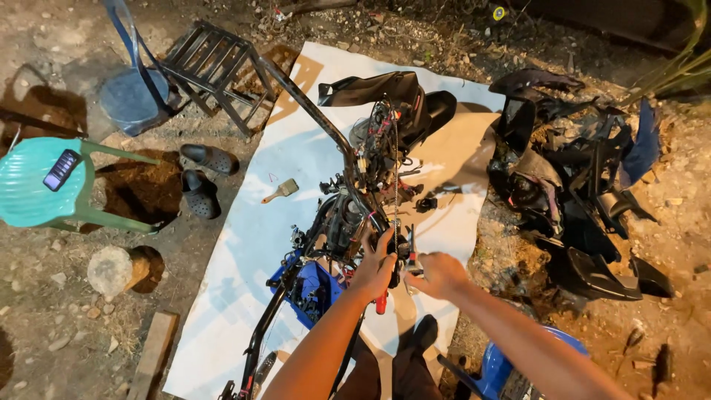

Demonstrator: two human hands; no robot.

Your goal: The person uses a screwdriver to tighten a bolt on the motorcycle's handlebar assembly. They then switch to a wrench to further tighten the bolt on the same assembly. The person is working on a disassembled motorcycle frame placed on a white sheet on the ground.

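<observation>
Stripped frame (348,200) lies on white sheet (259,222), centre. Left hand (375,268) is closed on red-handled tool (382,300) at frame's 6 o'clock end; right hand (438,274) pinches a small part beside it, at 3 o'clock. Black panels (578,185) are heaped at 3 o'clock

This is an outdoor yard used as a repair spot. The ground (67,326) is bare dirt with stones. A stripped motorbike frame (348,215) lies on a white sheet (252,244). Black body panels (578,185) sit in a pile at the sheet's right edge. A green plastic chair (37,185) and sandals (204,178) are nearby.
</observation>
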